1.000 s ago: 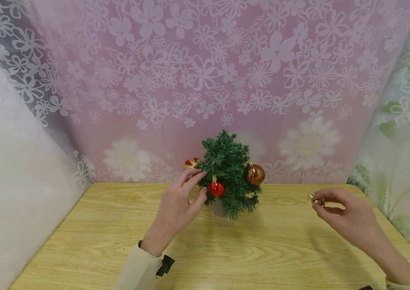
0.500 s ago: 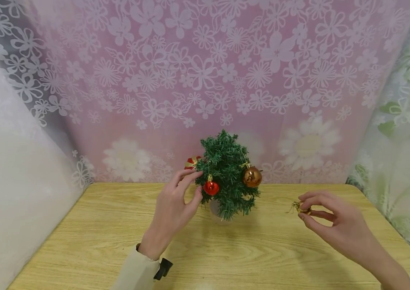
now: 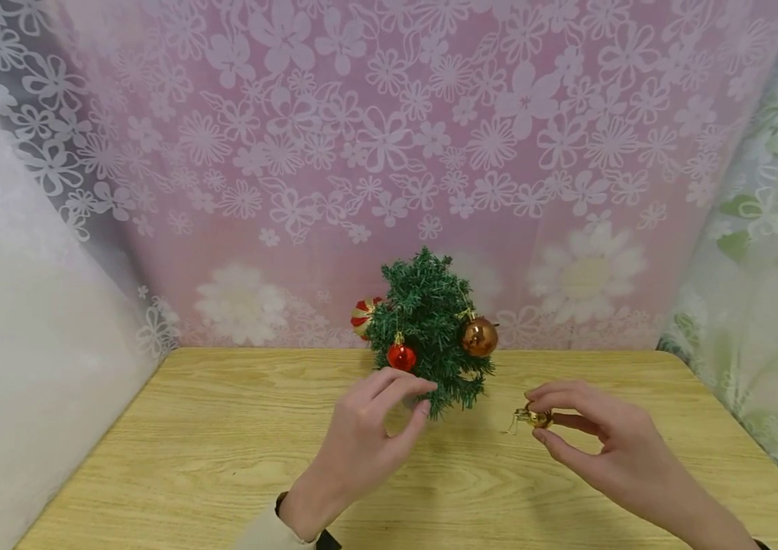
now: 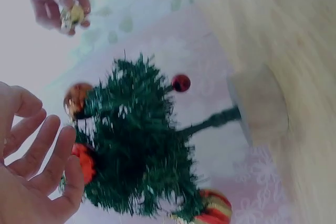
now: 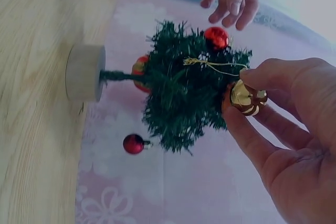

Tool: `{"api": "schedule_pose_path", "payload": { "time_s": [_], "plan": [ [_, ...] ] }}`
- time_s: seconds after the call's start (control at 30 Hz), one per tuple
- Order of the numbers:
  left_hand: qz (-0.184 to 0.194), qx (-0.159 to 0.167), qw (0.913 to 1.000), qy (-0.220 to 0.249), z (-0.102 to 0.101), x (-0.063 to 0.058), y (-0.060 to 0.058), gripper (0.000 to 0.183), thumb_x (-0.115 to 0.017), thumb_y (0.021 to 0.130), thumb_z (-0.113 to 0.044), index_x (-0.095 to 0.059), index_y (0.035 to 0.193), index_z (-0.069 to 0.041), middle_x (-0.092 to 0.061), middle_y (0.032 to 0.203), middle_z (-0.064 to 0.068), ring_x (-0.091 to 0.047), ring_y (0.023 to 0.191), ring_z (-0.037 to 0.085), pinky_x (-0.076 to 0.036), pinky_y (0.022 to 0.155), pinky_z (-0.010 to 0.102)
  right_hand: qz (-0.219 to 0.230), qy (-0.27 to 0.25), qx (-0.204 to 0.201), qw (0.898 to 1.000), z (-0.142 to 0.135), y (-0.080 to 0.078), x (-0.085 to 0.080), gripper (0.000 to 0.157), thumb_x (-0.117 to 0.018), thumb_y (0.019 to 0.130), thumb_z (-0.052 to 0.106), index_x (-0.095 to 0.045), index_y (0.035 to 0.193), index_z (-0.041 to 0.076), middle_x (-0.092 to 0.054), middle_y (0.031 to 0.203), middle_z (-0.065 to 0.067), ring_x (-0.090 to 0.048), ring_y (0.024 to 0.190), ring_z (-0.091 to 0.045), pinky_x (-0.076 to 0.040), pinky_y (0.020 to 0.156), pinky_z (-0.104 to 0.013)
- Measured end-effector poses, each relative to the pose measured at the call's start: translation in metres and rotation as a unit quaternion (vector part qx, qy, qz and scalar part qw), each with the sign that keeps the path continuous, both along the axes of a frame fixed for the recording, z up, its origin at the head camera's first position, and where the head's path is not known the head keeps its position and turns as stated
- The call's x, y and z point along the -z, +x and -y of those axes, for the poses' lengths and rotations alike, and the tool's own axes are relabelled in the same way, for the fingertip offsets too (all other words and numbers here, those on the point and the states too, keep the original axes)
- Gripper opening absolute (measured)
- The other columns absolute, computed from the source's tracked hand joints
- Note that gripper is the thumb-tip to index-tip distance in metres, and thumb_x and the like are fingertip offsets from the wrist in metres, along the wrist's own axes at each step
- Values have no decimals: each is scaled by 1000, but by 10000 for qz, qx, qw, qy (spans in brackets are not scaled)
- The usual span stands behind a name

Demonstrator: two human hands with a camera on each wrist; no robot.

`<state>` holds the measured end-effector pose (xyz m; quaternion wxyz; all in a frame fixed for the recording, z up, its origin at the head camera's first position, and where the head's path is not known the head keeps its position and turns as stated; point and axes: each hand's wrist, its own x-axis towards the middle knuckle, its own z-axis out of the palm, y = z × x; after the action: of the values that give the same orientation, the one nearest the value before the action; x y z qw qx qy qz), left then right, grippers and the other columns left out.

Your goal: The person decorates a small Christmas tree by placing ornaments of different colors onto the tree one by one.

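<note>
My right hand [image 3: 609, 443] pinches a small shiny gold Christmas ornament [image 3: 536, 418] between thumb and fingertips, right of the tree. A thin gold string loop [image 5: 210, 65] trails from it in the right wrist view. My left hand [image 3: 368, 431] holds nothing; its fingers bend loosely in front of the small green Christmas tree [image 3: 426, 298]. On the tree hang a bright red ball [image 3: 401, 357], a copper-brown ball [image 3: 480, 337] and a red-and-gold striped ball [image 3: 364, 317]. A dark red ball [image 5: 133, 144] shows only in the wrist views.
The tree stands on a round pale base [image 5: 84, 73] near the back of the wood-grain table [image 3: 224, 443]. Behind the table hangs a pink flowered curtain [image 3: 361, 153]. Pale curtains [image 3: 38, 305] close in both sides.
My right hand has carried the gold ornament left and slightly down, nearer the tree. My left hand has left the branch beside the red ball and moved right and down, in front of the tree.
</note>
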<state>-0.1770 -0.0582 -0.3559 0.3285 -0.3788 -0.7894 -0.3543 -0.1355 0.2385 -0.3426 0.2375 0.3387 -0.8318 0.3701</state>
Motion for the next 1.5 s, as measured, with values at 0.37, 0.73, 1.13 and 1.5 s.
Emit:
{"api": "schedule_pose_path", "payload": {
  "time_s": [0.37,0.73,1.13,1.5],
  "plan": [
    [2140,686,9726,-597,-16,8,15,25,-68,99,-26,-70,124,-25,-69,117,-13,-66,101,1,-54,86,18,-504,-183,-705,9961,19,2,4,53,-82,70,-18,-72,113,11,-67,123,-1,-68,110,-1,-57,87,-16],
    [3857,1518,9088,-472,-23,12,13,25,-60,103,-41,-72,121,-27,-69,121,-12,-63,96,-5,-51,78,20,-555,121,-676,9961,28,5,4,28,-78,90,8,-71,113,21,-67,121,5,-70,99,-4,-56,82,-12],
    [3791,1179,9176,206,-20,14,14,16,-63,102,-35,-74,105,-24,-71,105,-10,-64,92,-1,-52,77,21,-226,-14,-765,9968,29,6,12,56,-83,72,-14,-69,110,24,-65,115,7,-68,95,-4,-57,76,-14],
    [3439,1091,9298,731,-21,14,18,11,-63,102,-31,-73,104,-24,-74,98,-7,-64,85,0,-56,74,23,143,-140,-1030,9945,37,-1,19,39,-81,80,-8,-65,99,22,-70,100,6,-66,81,-2,-54,62,-14]
  ]
}}
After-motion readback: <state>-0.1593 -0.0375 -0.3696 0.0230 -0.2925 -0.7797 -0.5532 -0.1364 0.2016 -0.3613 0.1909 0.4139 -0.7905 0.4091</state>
